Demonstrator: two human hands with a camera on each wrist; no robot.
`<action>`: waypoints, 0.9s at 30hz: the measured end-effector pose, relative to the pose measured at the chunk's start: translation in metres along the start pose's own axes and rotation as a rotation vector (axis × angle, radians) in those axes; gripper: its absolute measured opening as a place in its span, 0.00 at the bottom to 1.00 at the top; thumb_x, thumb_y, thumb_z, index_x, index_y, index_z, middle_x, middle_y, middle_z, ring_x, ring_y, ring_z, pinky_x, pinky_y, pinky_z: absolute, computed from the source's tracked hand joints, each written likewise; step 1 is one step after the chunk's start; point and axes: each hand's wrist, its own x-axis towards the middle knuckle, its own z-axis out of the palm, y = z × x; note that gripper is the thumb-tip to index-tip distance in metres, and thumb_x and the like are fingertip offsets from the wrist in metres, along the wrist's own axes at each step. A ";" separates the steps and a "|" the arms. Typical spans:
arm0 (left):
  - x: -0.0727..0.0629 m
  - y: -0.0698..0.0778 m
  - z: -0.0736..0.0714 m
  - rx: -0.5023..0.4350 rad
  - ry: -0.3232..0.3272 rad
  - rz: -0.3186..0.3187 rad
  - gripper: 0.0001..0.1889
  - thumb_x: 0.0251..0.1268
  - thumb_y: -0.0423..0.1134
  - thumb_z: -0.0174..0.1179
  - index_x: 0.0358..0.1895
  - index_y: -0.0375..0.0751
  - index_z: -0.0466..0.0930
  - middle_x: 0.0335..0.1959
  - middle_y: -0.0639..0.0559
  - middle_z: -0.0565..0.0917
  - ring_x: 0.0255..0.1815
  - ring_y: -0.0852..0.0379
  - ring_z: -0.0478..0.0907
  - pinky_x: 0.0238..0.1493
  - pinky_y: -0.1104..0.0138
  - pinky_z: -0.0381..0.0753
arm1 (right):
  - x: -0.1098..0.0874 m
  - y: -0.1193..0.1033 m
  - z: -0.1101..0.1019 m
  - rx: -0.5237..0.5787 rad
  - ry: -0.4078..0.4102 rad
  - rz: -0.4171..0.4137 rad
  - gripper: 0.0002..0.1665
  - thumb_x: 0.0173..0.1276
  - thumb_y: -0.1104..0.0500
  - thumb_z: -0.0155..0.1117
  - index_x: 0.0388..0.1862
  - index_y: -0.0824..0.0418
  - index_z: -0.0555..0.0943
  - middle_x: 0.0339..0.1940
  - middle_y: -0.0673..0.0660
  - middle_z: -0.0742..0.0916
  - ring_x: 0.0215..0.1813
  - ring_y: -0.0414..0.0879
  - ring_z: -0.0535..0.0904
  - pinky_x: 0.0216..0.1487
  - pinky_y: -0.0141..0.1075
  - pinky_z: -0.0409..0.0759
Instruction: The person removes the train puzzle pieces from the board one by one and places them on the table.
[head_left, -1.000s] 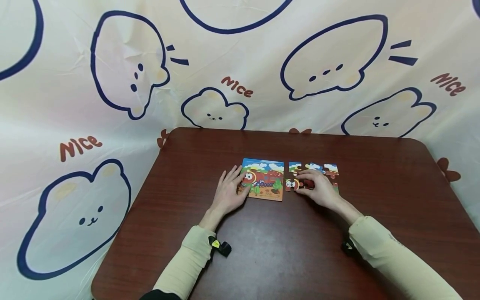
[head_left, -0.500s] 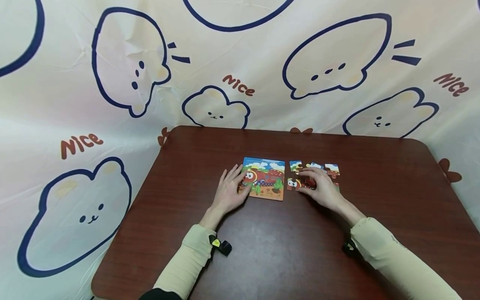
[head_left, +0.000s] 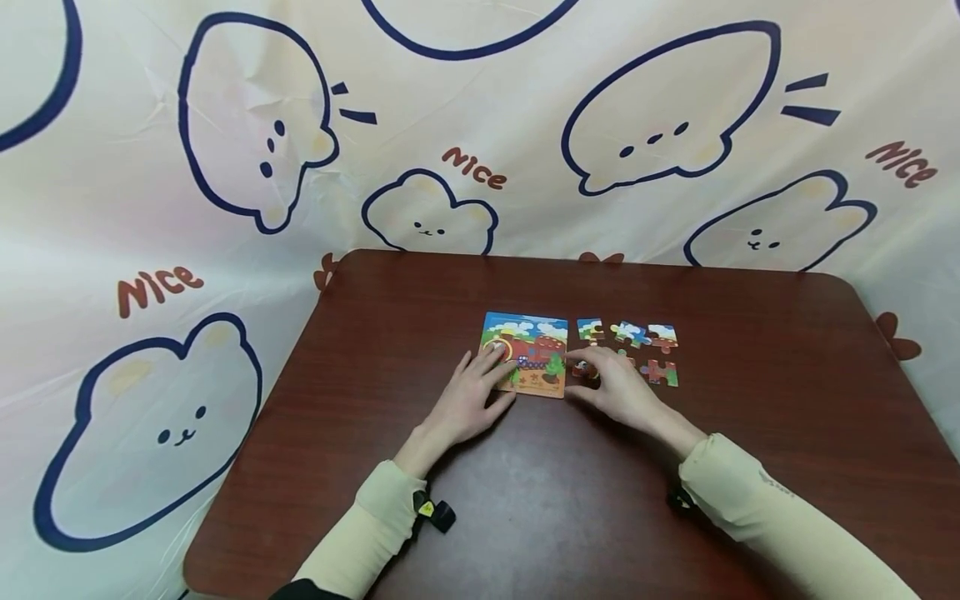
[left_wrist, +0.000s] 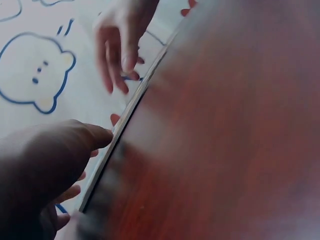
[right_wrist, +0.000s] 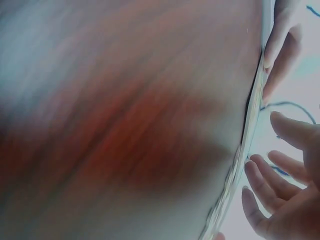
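Observation:
A square picture board [head_left: 540, 329] with a red cartoon train on it lies flat near the middle of the table. My left hand [head_left: 467, 398] rests with its fingers extended over the board's lower left part. At the board's right edge is my right hand [head_left: 624, 390], its thumb and fingers apart and nothing pinched between them. Partly under that hand shows a jigsaw piece [head_left: 582, 368] with a dark red patch. In the right wrist view, the right hand [right_wrist: 290, 195] has its fingers spread, facing the left hand [right_wrist: 284, 47].
More jigsaw pieces lie right of the board: a sky piece [head_left: 590, 328], a blue and white piece [head_left: 630, 334], a piece at the upper right [head_left: 663, 336] and a green and brown piece [head_left: 662, 372]. The brown table [head_left: 495, 533] meets a patterned cloth [head_left: 525, 100] behind.
My right hand has left the piece cluster and moved left to the board's edge, uncovering pieces. My left hand has slid slightly right and toward me, its fingers now over the board's picture.

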 end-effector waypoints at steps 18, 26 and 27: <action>-0.008 0.019 -0.003 0.134 -0.160 0.011 0.33 0.87 0.55 0.57 0.86 0.46 0.68 0.91 0.43 0.61 0.93 0.41 0.53 0.91 0.39 0.55 | 0.018 0.000 0.029 -0.062 -0.023 -0.037 0.38 0.67 0.52 0.85 0.71 0.67 0.83 0.57 0.64 0.87 0.56 0.57 0.80 0.57 0.54 0.82; -0.008 0.022 -0.005 0.170 -0.157 0.022 0.34 0.85 0.60 0.57 0.87 0.55 0.66 0.89 0.41 0.63 0.93 0.38 0.55 0.92 0.40 0.55 | 0.022 -0.015 0.023 0.024 -0.108 0.111 0.39 0.68 0.55 0.84 0.74 0.66 0.82 0.58 0.65 0.85 0.57 0.57 0.78 0.57 0.54 0.82; -0.009 0.022 -0.005 0.178 -0.156 0.029 0.34 0.85 0.60 0.57 0.87 0.57 0.66 0.89 0.41 0.64 0.93 0.38 0.55 0.92 0.40 0.55 | 0.023 -0.015 0.022 0.035 -0.110 0.115 0.39 0.68 0.55 0.84 0.74 0.66 0.82 0.58 0.65 0.85 0.56 0.57 0.78 0.56 0.53 0.81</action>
